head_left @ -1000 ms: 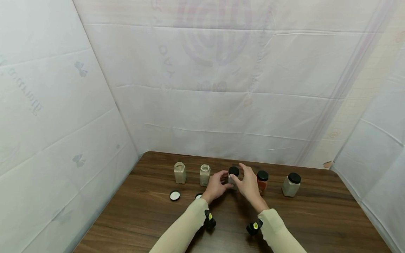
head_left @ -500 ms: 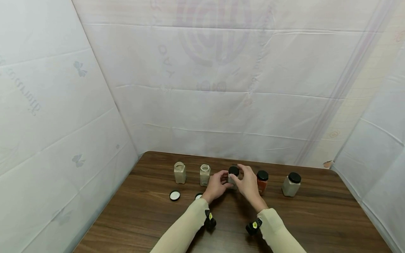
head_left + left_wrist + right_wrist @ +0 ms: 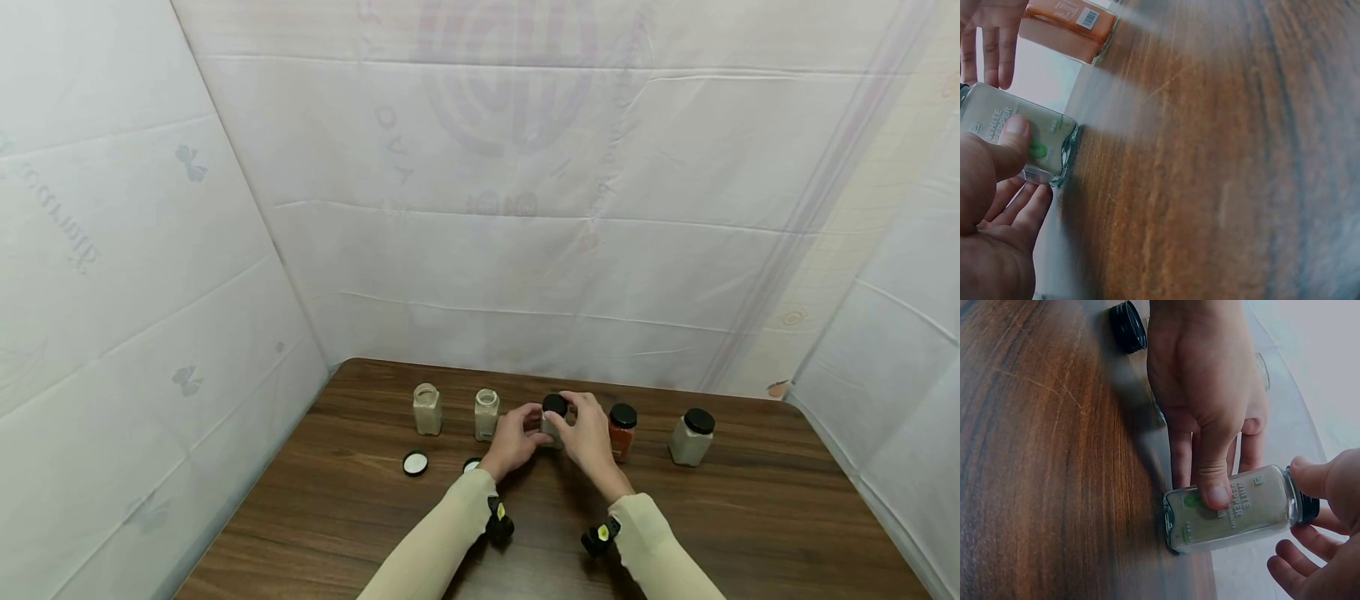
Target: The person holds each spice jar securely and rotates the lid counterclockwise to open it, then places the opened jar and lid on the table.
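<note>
A: Left grip [image 3: 513, 442]: state?

B: Curled round the white pepper jar [image 3: 1241, 528], thumb across the front print, fingers behind. Right grip [image 3: 588, 433] pinches its black lid [image 3: 1311, 509] between thumb and forefinger.

A: Jar's place and make?

B: Upright at the desk [image 3: 322, 500], between the two hands. Clear, glass-like, squared walls; pale powder inside; pale lettering with a green mark. Lid round.

A: Surroundings, taken from that jar?

B: Just right of it, an orange-red jar [image 3: 622, 442], black-capped; farther right, a pale jar [image 3: 687, 445], likewise capped. Left of it, two uncapped jars [image 3: 427, 414], clear and square-sided, pale contents. Left and nearer the person, two upturned lids [image 3: 415, 463], round, white inside, dark-rimmed; one partly hidden by the left sleeve [image 3: 431, 542], pale cloth. Desk: brown, streaked wood grain.

A: Change against one second ago?

B: Right forefinger now lies closer in on the lid; then it stuck out past it. Lid remains on; the jar keeps its spot, and the neighbouring jars theirs.
</note>
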Demonstrator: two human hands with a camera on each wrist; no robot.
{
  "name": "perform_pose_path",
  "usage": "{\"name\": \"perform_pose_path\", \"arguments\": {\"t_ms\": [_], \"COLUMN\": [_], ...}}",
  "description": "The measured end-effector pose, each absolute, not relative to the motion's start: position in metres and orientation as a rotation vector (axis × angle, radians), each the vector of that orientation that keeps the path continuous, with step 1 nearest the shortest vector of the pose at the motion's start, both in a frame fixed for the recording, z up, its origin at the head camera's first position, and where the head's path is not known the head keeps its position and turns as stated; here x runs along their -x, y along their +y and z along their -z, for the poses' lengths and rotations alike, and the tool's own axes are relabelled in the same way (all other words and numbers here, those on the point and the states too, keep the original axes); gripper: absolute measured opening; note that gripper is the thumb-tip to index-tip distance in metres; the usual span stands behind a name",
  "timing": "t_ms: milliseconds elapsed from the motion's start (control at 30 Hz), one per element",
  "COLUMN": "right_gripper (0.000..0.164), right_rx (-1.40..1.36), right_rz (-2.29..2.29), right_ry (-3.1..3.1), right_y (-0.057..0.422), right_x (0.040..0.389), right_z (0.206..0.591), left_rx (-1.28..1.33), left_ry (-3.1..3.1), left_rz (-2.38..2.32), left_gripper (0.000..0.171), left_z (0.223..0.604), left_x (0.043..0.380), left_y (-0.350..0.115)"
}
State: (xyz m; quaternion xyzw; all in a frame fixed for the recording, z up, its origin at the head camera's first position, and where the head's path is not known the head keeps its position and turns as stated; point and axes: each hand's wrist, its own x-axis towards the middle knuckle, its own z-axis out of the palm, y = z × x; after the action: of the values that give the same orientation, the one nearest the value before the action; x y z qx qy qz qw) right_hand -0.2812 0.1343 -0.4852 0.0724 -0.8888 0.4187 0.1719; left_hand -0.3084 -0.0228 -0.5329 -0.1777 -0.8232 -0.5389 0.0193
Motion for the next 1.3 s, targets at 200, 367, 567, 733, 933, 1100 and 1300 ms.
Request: {"name": "perform_pose_path", "arguments": {"t_ms": [200, 367, 567, 733, 933, 1100, 1300], "right_gripper": [0.046, 0.044, 0.043, 0.042, 0.041, 0.039, 0.041], "right_rx": [-0.203, -0.213, -0.229, -0.235, -0.249, -0.289, -0.296], "right_rz": [-1.196, -1.222, -1.231, -1.231, -1.234, -1.217, -1.214], "right_ry": [-2.518, -2.503, -2.487, -2.492, -2.505, -2.522, -2.551], "right_y": [0.1344, 0.1347, 0.1347, 0.1337, 0.1344, 0.1353, 0.1369], "right_x": [0.2812, 0.2822, 0.2833, 0.2838, 0.2840, 0.2848, 0.2851], "right_z": [0.4851, 0.4851, 0.4856, 0.4846, 0.4821, 0.4812, 0.4820], "left_rx": [0.575, 0.553, 0.560, 0.589, 0.609, 0.622, 0.604], "left_ry": [-2.544, -2.553, -2.568, -2.554, -2.552, -2.566, -2.586], "left_rz": [1.624, 1.593, 1.522, 1.493, 1.468, 1.486, 1.478], "left_gripper": [0.044, 0.046, 0.052, 0.051, 0.050, 0.049, 0.048], "left_z": [0.5341, 0.5314, 0.5299, 0.5307, 0.5309, 0.5304, 0.5317], "left_x": [0.3083, 0.3060, 0.3043, 0.3051, 0.3069, 0.3075, 0.3087], "left_y": [-0.0224, -0.0208, -0.0208, -0.0213, -0.0218, -0.0224, -0.0224]}}
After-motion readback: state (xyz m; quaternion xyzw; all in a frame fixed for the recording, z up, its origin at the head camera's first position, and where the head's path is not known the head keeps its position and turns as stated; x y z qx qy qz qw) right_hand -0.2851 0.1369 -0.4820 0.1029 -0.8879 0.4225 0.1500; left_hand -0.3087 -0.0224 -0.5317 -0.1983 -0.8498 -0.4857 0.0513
